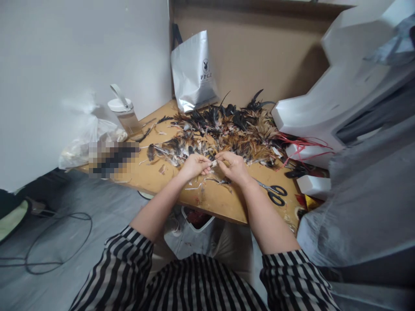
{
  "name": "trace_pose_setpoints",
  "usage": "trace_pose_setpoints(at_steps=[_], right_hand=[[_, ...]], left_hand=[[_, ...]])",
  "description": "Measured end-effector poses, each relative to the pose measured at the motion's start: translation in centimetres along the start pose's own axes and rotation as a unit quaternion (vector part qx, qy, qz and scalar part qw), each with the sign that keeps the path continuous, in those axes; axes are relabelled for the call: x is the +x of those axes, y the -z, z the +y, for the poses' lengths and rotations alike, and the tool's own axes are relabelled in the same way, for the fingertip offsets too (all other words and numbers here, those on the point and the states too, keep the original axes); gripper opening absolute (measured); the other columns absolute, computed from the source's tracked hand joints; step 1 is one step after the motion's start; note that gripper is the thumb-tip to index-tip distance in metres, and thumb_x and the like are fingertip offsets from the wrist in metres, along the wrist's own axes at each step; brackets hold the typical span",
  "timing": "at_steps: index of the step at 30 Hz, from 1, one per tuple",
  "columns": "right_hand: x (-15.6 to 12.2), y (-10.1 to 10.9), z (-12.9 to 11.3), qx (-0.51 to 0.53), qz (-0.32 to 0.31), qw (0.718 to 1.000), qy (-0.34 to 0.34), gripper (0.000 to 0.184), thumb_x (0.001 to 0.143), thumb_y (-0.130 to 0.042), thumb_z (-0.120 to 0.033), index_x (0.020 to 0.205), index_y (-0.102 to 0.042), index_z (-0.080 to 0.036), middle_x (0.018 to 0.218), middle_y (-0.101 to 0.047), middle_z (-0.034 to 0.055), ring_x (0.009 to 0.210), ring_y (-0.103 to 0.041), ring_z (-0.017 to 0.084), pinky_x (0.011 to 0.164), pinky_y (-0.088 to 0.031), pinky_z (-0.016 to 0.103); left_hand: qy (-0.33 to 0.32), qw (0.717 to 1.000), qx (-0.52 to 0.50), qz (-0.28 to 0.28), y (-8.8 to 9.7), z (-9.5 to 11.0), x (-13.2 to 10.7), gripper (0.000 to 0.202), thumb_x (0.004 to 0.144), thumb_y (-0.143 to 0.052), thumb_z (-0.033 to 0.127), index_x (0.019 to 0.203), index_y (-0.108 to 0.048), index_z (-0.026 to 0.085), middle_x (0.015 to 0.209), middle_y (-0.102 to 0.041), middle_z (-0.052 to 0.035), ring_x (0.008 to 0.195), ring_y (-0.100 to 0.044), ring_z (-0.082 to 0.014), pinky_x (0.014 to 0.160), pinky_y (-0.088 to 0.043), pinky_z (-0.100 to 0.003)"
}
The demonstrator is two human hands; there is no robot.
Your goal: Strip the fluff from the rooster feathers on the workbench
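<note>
Close together over the wooden table (168, 183), my two hands meet at their fingertips. My left hand (195, 166) is closed in a pinch on a small pale feather (214, 164). Opposite it, the thumb and fingers of my right hand (234, 166) pinch at the same feather; its exact shape is too small to make out. Just beyond the hands lies a wide heap of brown and black feathers (249, 147). A few loose feather bits lie below my fingers. Black-handled scissors (274, 193) rest on the table beside my right forearm.
A silver bag (193, 73) leans at the back, with a lidded cup (125, 112) and a plastic bag (94, 134) to the left. Red strings (308, 144) and white foam blocks (314, 185) are at the right. Under the table stands a white bin (198, 222).
</note>
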State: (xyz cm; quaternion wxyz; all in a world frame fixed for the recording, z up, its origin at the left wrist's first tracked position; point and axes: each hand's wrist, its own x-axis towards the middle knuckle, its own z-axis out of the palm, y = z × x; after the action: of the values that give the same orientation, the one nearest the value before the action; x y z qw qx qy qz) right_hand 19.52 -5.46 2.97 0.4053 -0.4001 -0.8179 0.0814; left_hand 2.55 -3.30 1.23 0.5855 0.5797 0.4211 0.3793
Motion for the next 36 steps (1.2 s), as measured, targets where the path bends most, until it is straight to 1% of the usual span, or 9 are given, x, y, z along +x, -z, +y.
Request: trace_pose_setpoints(at_steps=[5, 8, 12, 17, 21, 25, 28, 31, 36], right_hand=[[0.0, 0.0, -0.6, 0.055, 0.014, 0.998, -0.029, 0.011, 0.075, -0.047, -0.02, 0.069, -0.057, -0.019, 0.089, -0.062, 0.005, 0.084, -0.057, 0.016, 0.079, -0.041, 0.03], [0.1, -0.1, -0.8, 0.089, 0.02, 0.995, -0.043, 0.01, 0.074, -0.048, -0.021, 0.068, -0.057, -0.02, 0.087, -0.063, 0.0045, 0.082, -0.057, 0.016, 0.078, -0.042, 0.03], [0.1, -0.4, -0.7, 0.141, 0.027, 0.987, -0.073, 0.01, 0.073, -0.05, -0.023, 0.067, -0.057, -0.019, 0.087, -0.063, 0.0046, 0.083, -0.058, 0.016, 0.078, -0.042, 0.031], [0.0, -1.0, -0.3, 0.215, 0.03, 0.969, -0.121, 0.011, 0.071, -0.053, -0.028, 0.068, -0.057, -0.018, 0.09, -0.063, 0.0056, 0.082, -0.058, 0.016, 0.076, -0.043, 0.031], [0.0, -1.7, 0.0, 0.276, 0.017, 0.948, -0.159, 0.014, 0.069, -0.056, -0.031, 0.067, -0.057, -0.017, 0.086, -0.064, 0.005, 0.078, -0.058, 0.015, 0.073, -0.043, 0.029], [0.0, -2.5, 0.4, 0.32, -0.009, 0.919, -0.231, 0.017, 0.067, -0.059, -0.033, 0.068, -0.058, -0.016, 0.069, -0.063, 0.0031, 0.057, -0.054, 0.011, 0.056, -0.043, 0.025], [0.0, -3.0, 0.6, 0.337, -0.005, 0.903, -0.267, 0.018, 0.066, -0.058, -0.034, 0.068, -0.056, -0.016, 0.061, -0.06, 0.001, 0.051, -0.051, 0.01, 0.05, -0.041, 0.023], [-0.1, -3.3, 0.9, 0.326, 0.009, 0.908, -0.265, 0.017, 0.066, -0.058, -0.033, 0.067, -0.056, -0.016, 0.061, -0.059, 0.0002, 0.05, -0.05, 0.01, 0.05, -0.041, 0.023], [0.0, -3.1, 1.1, 0.2, 0.072, 0.96, -0.183, 0.013, 0.066, -0.058, -0.027, 0.06, -0.057, -0.017, 0.069, -0.057, 0.0013, 0.065, -0.052, 0.012, 0.063, -0.042, 0.026]], left_hand=[[-0.025, 1.0, 0.012, -0.014, 1.2, 1.4, -0.2, 0.019, 0.065, -0.064, 0.028, 0.069, -0.062, 0.009, 0.056, -0.06, -0.0045, 0.042, -0.05, -0.006, 0.041, -0.038, -0.016], [-0.055, 0.996, -0.064, -0.026, 1.0, 1.4, -0.2, 0.023, 0.065, -0.065, 0.031, 0.07, -0.062, 0.009, 0.055, -0.059, -0.0032, 0.041, -0.046, -0.0038, 0.039, -0.033, -0.015], [-0.066, 0.978, -0.196, -0.009, 0.1, 0.6, -0.1, 0.022, 0.066, -0.064, 0.029, 0.073, -0.062, 0.009, 0.056, -0.057, -0.0018, 0.044, -0.045, -0.003, 0.04, -0.032, -0.013], [-0.052, 0.963, -0.266, -0.013, -0.3, -0.5, 0.2, 0.02, 0.067, -0.062, 0.028, 0.076, -0.06, 0.01, 0.078, -0.063, -0.0066, 0.05, -0.05, -0.0035, 0.041, -0.035, -0.013], [-0.046, 0.967, -0.25, -0.012, -0.1, -0.9, 0.3, 0.023, 0.066, -0.063, 0.032, 0.073, -0.058, 0.01, 0.071, -0.063, -0.0047, 0.046, -0.05, -0.0035, 0.039, -0.033, -0.013], [-0.037, 0.982, -0.184, 0.001, -0.1, -1.2, 0.3, 0.027, 0.066, -0.063, 0.036, 0.068, -0.06, 0.009, 0.051, -0.056, -0.0008, 0.04, -0.044, -0.0029, 0.04, -0.032, -0.014], [-0.034, 0.988, -0.153, 0.019, -0.2, -1.5, 0.3, 0.026, 0.062, -0.067, 0.033, 0.071, -0.062, 0.009, 0.052, -0.056, -0.001, 0.041, -0.045, -0.0033, 0.042, -0.033, -0.015], [-0.033, 0.99, -0.132, 0.039, -0.2, -1.8, 0.4, 0.027, 0.057, -0.07, 0.029, 0.075, -0.063, 0.009, 0.051, -0.056, -0.0006, 0.041, -0.045, -0.0041, 0.041, -0.032, -0.016], [-0.036, 0.994, -0.086, 0.054, -0.6, -1.6, 0.2, 0.028, 0.053, -0.072, 0.027, 0.074, -0.064, 0.01, 0.049, -0.056, -0.0002, 0.041, -0.045, -0.0055, 0.042, -0.034, -0.018]])
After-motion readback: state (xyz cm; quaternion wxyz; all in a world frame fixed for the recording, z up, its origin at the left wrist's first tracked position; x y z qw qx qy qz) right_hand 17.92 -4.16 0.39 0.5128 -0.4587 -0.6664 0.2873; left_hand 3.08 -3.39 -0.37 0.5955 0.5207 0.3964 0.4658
